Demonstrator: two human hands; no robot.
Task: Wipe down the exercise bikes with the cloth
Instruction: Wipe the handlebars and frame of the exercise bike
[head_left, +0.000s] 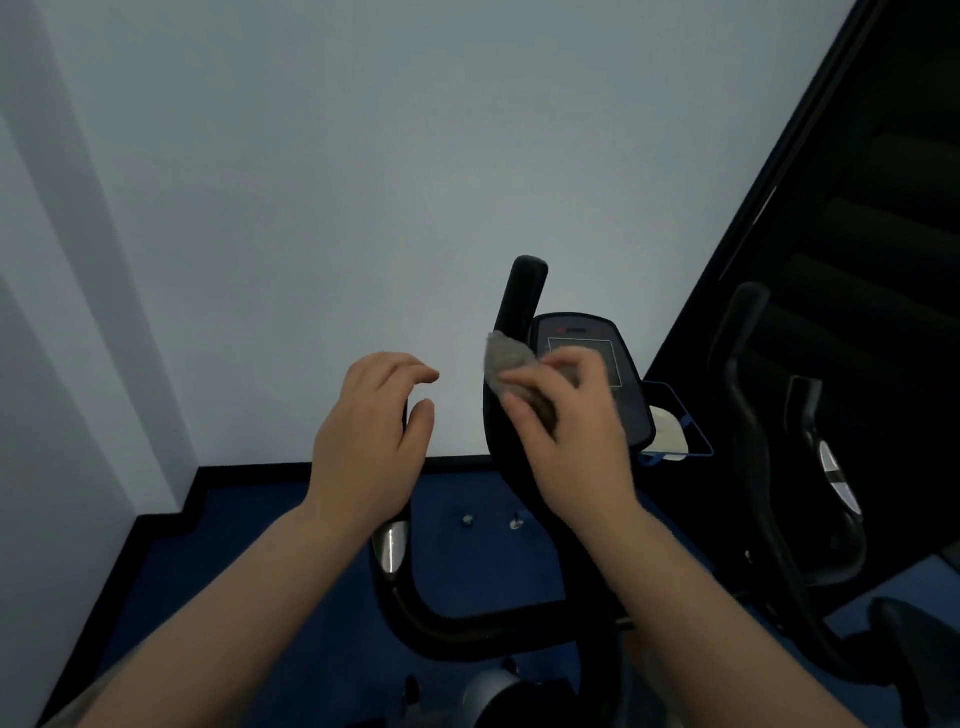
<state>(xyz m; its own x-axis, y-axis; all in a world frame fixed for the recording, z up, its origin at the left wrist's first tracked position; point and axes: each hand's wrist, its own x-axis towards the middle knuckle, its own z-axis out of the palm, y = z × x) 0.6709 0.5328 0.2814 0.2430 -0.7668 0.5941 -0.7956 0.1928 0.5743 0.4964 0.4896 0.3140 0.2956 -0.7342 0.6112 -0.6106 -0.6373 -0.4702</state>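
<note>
Cloth (506, 358) clamped in right hand (571, 431) grip against handlebar (522, 296); left hand (369, 436) grip apart.

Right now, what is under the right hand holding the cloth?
The right hand presses the grey cloth against the bike's upright black handlebar. Behind it sits the console, its screen partly covered by the fingers.

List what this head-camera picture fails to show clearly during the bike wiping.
- Head view: the black console screen is partly covered by the right hand, and its text is too small.
- The grey crumpled cloth is motion-blurred.
- The second black exercise bike is dark and cut off at the right edge.
- The black left handlebar grip is hidden behind the left hand.
</note>
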